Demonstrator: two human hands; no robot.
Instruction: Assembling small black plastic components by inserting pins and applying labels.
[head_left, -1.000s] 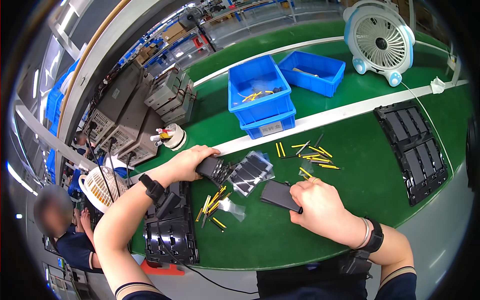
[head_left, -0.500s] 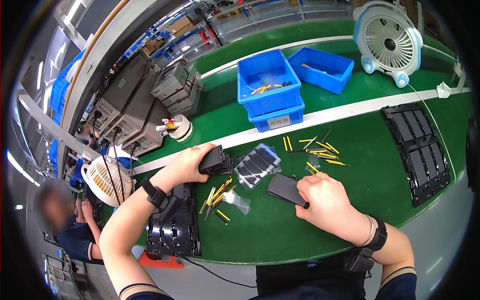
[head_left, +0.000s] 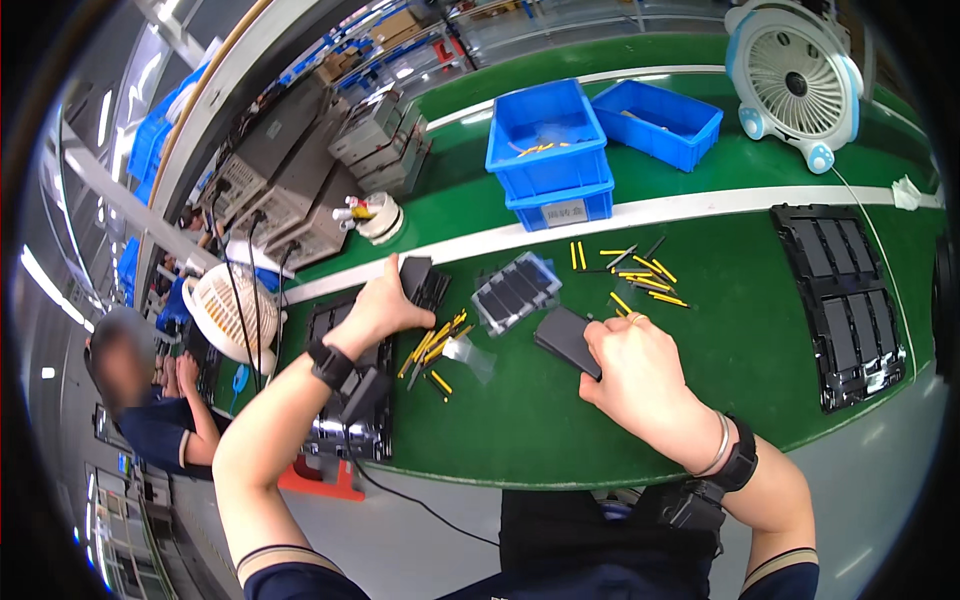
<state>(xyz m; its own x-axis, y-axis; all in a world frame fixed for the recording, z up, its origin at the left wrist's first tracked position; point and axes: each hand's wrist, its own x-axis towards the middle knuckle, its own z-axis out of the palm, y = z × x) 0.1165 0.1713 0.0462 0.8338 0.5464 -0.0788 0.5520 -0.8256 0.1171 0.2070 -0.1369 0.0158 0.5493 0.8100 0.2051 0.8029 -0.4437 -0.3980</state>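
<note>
My right hand (head_left: 640,375) grips a flat black rectangular block (head_left: 567,338) by its near right end, low over the green mat. My left hand (head_left: 382,308) is open, thumb stretched to the right and fingers pointing away, beside a stack of similar black blocks (head_left: 425,282). It holds nothing that I can see, and it partly covers the stack. Between the hands lies a clear plastic pouch with dark strips (head_left: 516,291). Yellow and black strips (head_left: 437,345) are scattered near my left hand, with a clear film scrap (head_left: 470,358) beside them. More such strips (head_left: 645,278) lie beyond my right hand.
A black tray with filled slots (head_left: 840,305) lies at right; another black tray (head_left: 360,425) sits under my left forearm. Blue bins (head_left: 555,190), a pen cup (head_left: 378,218), a white fan (head_left: 795,85) and grey instruments (head_left: 285,150) stand farther back. A co-worker sits at far left.
My left hand has let go of the black stack, its thumb and fingers now spread apart. My right hand still grips its block. The whole view has shifted slightly.
</note>
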